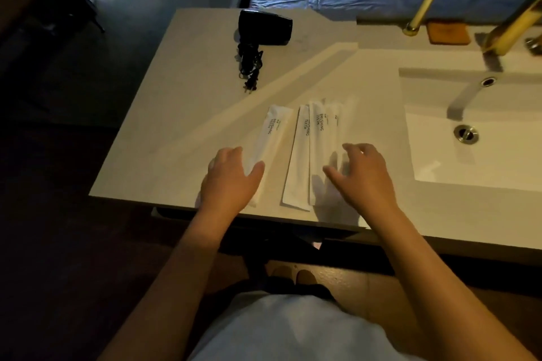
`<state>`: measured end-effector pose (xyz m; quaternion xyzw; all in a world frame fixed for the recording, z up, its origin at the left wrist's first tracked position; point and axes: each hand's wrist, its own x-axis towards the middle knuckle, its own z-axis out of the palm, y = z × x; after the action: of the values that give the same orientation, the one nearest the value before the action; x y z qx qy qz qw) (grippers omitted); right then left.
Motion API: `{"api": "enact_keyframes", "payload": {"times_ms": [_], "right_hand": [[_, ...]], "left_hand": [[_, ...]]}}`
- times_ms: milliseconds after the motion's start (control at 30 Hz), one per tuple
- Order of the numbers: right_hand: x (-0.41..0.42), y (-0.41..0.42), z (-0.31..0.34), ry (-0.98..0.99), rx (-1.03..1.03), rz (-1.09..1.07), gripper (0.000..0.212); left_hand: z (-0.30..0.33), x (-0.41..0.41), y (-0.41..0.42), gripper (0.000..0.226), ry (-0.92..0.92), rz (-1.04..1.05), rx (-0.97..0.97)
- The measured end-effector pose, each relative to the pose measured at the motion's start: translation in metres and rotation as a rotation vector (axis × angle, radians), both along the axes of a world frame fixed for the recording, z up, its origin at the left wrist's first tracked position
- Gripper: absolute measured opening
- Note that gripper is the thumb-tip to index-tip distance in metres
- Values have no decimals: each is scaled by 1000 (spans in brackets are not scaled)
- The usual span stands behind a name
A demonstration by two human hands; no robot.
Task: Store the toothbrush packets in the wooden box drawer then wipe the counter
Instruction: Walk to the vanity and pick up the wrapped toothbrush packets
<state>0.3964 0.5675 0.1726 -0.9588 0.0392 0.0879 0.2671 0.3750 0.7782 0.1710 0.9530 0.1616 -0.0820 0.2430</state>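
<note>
Three white toothbrush packets printed "BRUSHING TEETH" lie lengthwise on the pale counter (181, 114) near its front edge. The left packet (271, 138) lies apart from the others, and my left hand (231, 179) rests on its near end with fingers curled over it. The middle packet (299, 161) and the right packet (321, 138) overlap each other. My right hand (362, 176) hovers over the right packet's near half, fingers spread. No wooden box or drawer can be made out.
A black hair dryer (265, 27) with its coiled cord (249, 66) lies at the back of the counter. A white sink basin (475, 138) with a drain is to the right, with a brass faucet (513, 29) and a brown pad (448, 33) behind it.
</note>
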Motion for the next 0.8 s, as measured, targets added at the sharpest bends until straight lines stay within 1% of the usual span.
{"api": "enact_keyframes", "payload": {"times_ms": [67, 100, 167, 233, 300, 367, 400, 467, 500, 533, 600, 667, 733, 800], "right_hand": [[14, 10, -9, 58, -66, -26, 53], [18, 13, -12, 72, -102, -26, 51], [20, 18, -17, 80, -141, -27, 48], [21, 21, -21, 74, -92, -74, 44], [22, 24, -23, 69, -14, -140, 42], [25, 25, -26, 100, 54, -198, 45], [27, 24, -26, 132, 85, -219, 47], [31, 22, -27, 190, 137, -243, 51], [33, 20, -27, 207, 160, -251, 52], [35, 19, -27, 217, 185, -261, 53], [36, 15, -27, 216, 231, -286, 49], [35, 11, -27, 208, 259, -296, 40], [34, 6, -26, 204, 278, -311, 34], [33, 2, -25, 204, 310, -333, 33]], "left_hand": [[-6, 23, -3, 56, 171, -22, 64], [-10, 30, -6, 55, 204, -41, 91], [-15, 38, -11, 47, 193, -72, 122], [-18, 40, -15, 39, 168, -87, 98], [-20, 41, -18, 40, 159, -55, 15], [-16, 45, -20, 41, 166, -10, -58], [-15, 46, -21, 36, 186, -10, -88], [-15, 48, -20, 14, 222, -7, -185], [-15, 48, -18, 14, 232, 24, -277], [-15, 48, -17, 19, 233, 68, -378], [-14, 47, -12, 17, 212, 159, -543], [-8, 46, -10, 16, 217, 207, -661], [-3, 47, -8, 12, 175, 249, -719], [0, 50, -7, 12, 80, 305, -739]]}}
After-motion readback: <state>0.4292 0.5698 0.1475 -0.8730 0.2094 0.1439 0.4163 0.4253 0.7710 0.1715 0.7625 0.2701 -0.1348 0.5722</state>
